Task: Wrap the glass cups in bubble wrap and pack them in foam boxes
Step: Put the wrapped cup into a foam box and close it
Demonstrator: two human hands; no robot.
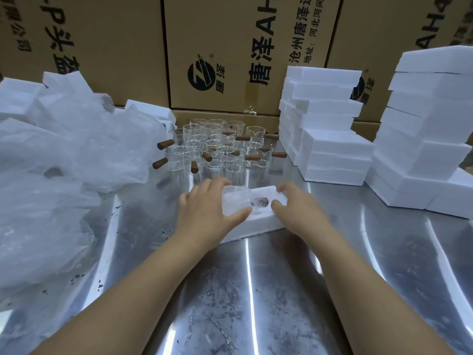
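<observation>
**Cup in wrap, lying in the foam box**

Cup point(235, 201), swathed in bubble wrap, lies on its side in the open box point(258, 228) at the middle of the table point(256, 290). Its brown handle point(261, 201) shows dimly through the wrap and points right.

The left hand point(204, 213) grips the cup, fingers curved over the far side and thumb pressed against the near side. The right hand point(299, 208) holds the right end of the box, fingers curled over the far rim and thumb on the near part.

Just behind the box stands a tight cluster of bare cups point(217, 147), upright, their wooden handles sticking out in various directions.

To the right rise two stacks of foam boxes, one near point(330, 139) and a taller one point(430, 129) further right.

On the left, a loose heap of clear plastic point(76, 155) covers more foam pieces.

Printed cartons point(230, 47) form a wall along the back.
</observation>
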